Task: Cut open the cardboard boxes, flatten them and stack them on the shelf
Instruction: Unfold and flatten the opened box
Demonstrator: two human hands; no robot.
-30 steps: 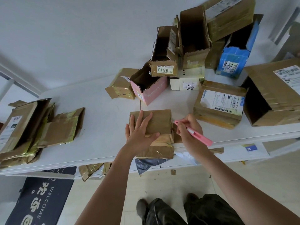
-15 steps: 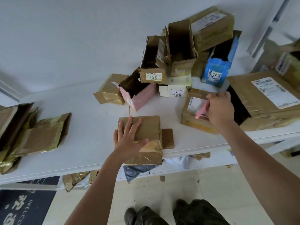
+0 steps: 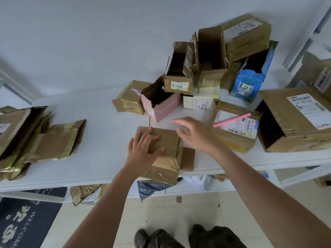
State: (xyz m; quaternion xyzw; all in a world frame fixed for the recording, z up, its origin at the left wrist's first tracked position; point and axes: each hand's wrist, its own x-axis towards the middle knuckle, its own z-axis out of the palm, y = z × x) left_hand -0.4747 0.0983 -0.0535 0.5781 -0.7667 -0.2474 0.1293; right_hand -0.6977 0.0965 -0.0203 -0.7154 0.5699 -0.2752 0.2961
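Pink cutter [image 3: 232, 120] now on labelled box [image 3: 234, 129].

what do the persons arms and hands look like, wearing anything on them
Both arms are bare as far up as the picture shows: no sleeves, gloves, watch or bands in view. The left hand shows no rings; the right hand is motion-blurred, so small details there cannot be told.
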